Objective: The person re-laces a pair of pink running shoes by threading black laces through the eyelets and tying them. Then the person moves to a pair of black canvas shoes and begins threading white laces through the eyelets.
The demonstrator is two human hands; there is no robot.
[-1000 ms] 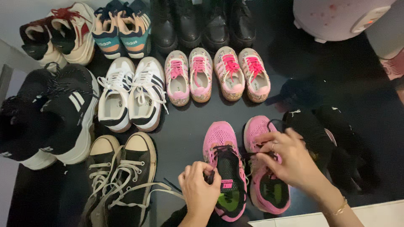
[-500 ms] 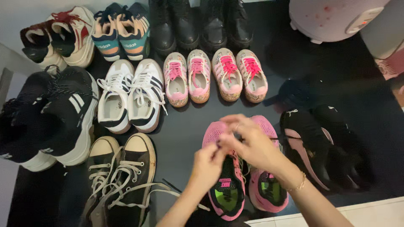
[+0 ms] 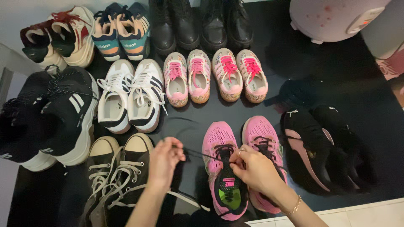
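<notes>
1. Floor (image 3: 294, 75): dark and glossy, carrying rows of shoes. A pale round appliance (image 3: 336, 19) stands at the far right corner.
2. Black high-tops (image 3: 50, 113): the bulkiest pair, at the left edge, white stripes on the side.
3. Black boots (image 3: 202, 23): two pairs in the far row, toes toward the person.
4. Black trainers (image 3: 320, 147): at the right, pink swoosh of colour on the near one, just beside the pink pair.
5. White trainers (image 3: 130, 98): middle row, dark stripes, laces tied.
6. Canvas shoes (image 3: 113, 176): dark with pale toe caps, near left, laces loose, partly under the left forearm.
7. Small pink shoes (image 3: 214, 75): two pairs side by side, middle row.
8. Pink runners (image 3: 240, 159): near centre, directly before the person. The left shoe (image 3: 221, 168) shows a black and green tongue and is the one being worked.
9. Right hand (image 3: 254, 170): closed, fingertips pinched at the lacing near the top eyelets of that shoe, steadying it.
10. Left hand (image 3: 165, 159): closed in a pinch on the lace end, drawn out to the left above the floor.
11. Lace (image 3: 202, 154): thin, black, stretched taut between the two hands.
12. Step in hand, as judged: tightening or threading the lace on the left runner. The next move likely calls for holding tension while the free end goes across to the right hand, with the shoe kept from sliding.
</notes>
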